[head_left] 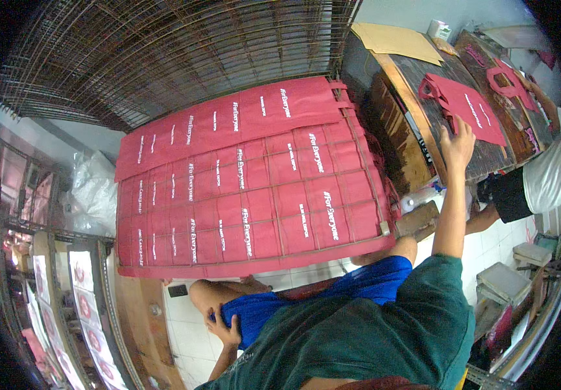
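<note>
My right arm stretches out to the right, where my right hand is at the near edge of a red fabric bag with white print. Its fingers are apart, and the fingertips meet the bag's edge. The bag lies flat on a dark wooden table, its handles toward the left. My left hand rests on my knee by the blue shorts, fingers spread, holding nothing. Ahead of me, red printed bag panels lie in rows on a wire rack, with one row overlapping at the far side.
Stacked empty wire racks tilt up behind the panels. Across the table, another person's arm reaches to a second red bag. Tan sheets lie at the table's far end. Clear plastic is bunched at the left.
</note>
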Demonstrator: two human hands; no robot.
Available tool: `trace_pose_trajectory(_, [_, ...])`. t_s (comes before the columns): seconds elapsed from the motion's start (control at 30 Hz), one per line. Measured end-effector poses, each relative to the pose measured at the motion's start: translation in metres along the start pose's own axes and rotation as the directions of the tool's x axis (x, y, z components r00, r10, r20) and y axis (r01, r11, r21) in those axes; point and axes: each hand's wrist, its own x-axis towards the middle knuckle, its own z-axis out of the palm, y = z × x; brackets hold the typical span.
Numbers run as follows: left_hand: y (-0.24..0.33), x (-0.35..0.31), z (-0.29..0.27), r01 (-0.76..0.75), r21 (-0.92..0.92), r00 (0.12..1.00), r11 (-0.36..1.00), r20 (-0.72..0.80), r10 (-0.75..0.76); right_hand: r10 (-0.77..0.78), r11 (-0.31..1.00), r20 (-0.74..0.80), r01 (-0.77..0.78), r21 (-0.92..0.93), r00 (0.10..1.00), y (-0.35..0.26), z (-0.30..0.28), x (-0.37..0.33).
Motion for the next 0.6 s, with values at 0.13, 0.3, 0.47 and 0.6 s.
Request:
trace_pose_trajectory(0.13, [0.000, 0.003, 0.002, -0.042, -0.022, 0.999, 0.999, -0.020, 0.042, 0.044, 0.981, -0.006, -0.044, -0.190, 0.999, 0.061, 0.040, 0.020])
trace_pose_trajectory(0.3, [0.006, -0.003, 0.001, 0.018, -0.051, 1.000, 0.999, -0.008, -0.019, 0.102, 0.984, 0.204, -0.068, -0.164, 0.974, 0.064, 0.056, 0.033])
trace_pose_trajectory(0.47, [0.019, -0.002, -0.002, 0.021, -0.029, 0.999, 0.999, -0.034, -0.022, -0.108, 0.957, 0.205, 0.157, -0.243, 0.973, 0.091, 0.071, 0.037])
trace_pose_trajectory(0.6, [0.053, 0.008, -0.003, -0.189, -0.068, 0.980, 0.980, -0.078, 0.184, -0.192, 0.948, 0.152, 0.223, -0.225, 0.970, 0.050, 0.029, 0.018])
